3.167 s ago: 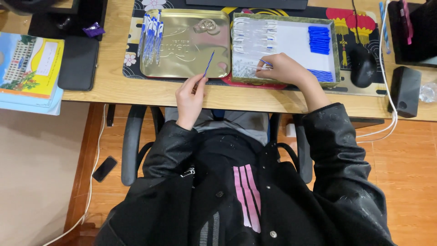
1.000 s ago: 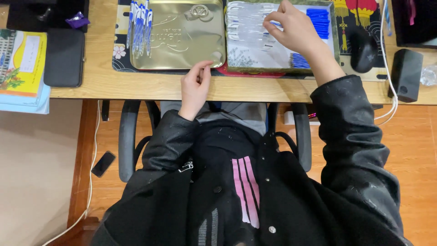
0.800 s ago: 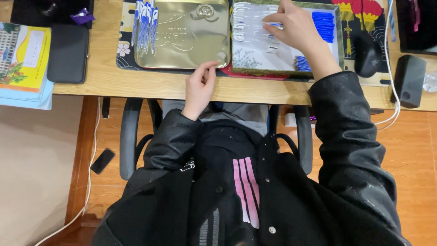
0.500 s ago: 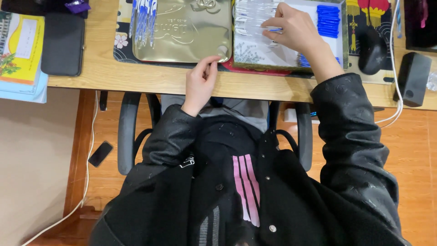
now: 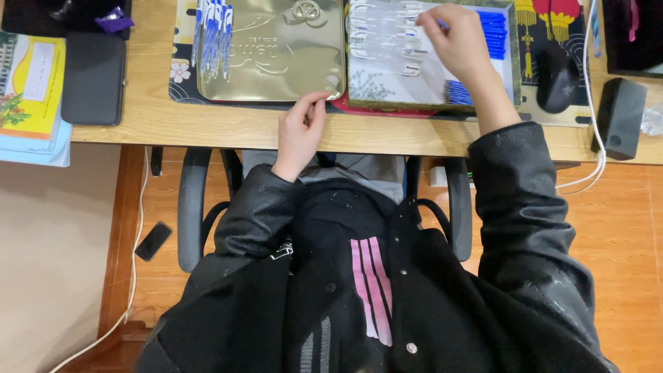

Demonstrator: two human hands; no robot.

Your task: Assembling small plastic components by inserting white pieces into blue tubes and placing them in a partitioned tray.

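Head view: right hand (image 5: 461,43) hides part of the tray (image 5: 387,83) (contents blurred).

- Home office or study desk, seen from above.
- Wooden desk (image 5: 207,128) across the top of the frame, office chair with armrests (image 5: 190,207) below it at centre.
- Computer mouse (image 5: 556,79) and small black speaker (image 5: 619,117) at upper right, white cables (image 5: 594,148) trailing beside them.
- Books (image 5: 31,93) and a dark tablet (image 5: 93,76) at upper left.
- Orange wood-plank floor (image 5: 621,228) at right.
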